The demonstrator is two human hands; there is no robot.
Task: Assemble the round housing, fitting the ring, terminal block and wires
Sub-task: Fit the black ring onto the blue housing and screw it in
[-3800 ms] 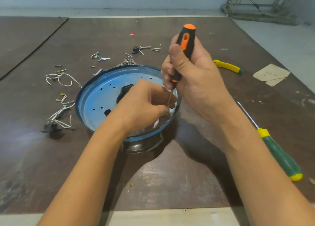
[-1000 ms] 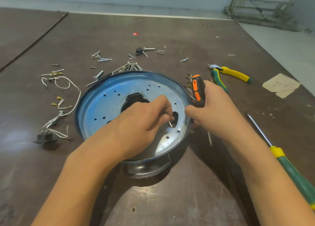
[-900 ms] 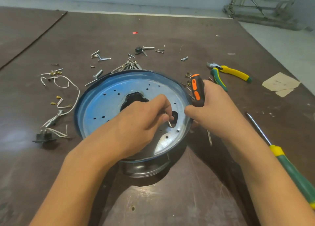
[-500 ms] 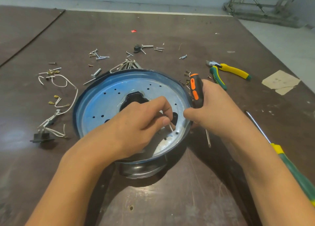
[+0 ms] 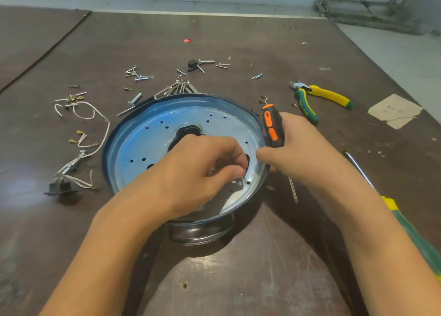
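Blue-tinted metal forms the upturned face of the round housing [image 5: 133, 148], which sits in the middle of the brown bench [image 5: 238, 280] on a dark, glossy base [image 5: 200, 234]. The face is dotted with small holes and has a dark, irregular opening [image 5: 188, 132] at its centre.

The left hand [image 5: 198, 172] lies over the near right part of the face. Its fingers are curled, and thumb and forefinger pinch a small screw [image 5: 242, 181] that stands upright beside a hole close to the rim. The right hand [image 5: 298, 153] is just beside the housing's right edge, with its thumb reaching over the rim. Its fingers are wrapped round the black-and-orange handle of a screwdriver [image 5: 272, 129]. The handle points up, and the shaft points down outside the housing toward the bench.

To the left of the housing lie loose white wires [image 5: 100, 117] with brass terminals. Nearer on the same side is a small black block [image 5: 60, 188] with white leads attached. Scattered screws [image 5: 138, 76], a bolt [image 5: 134, 99] and a bundle of thin metal clips [image 5: 176, 89] lie behind the housing.

On the right, yellow-and-green pliers [image 5: 319, 96] rest well apart from the housing, and a torn scrap of paper [image 5: 393, 110] lies farther right. A second screwdriver [image 5: 415, 237], green and yellow, lies along the outer side of the right forearm.
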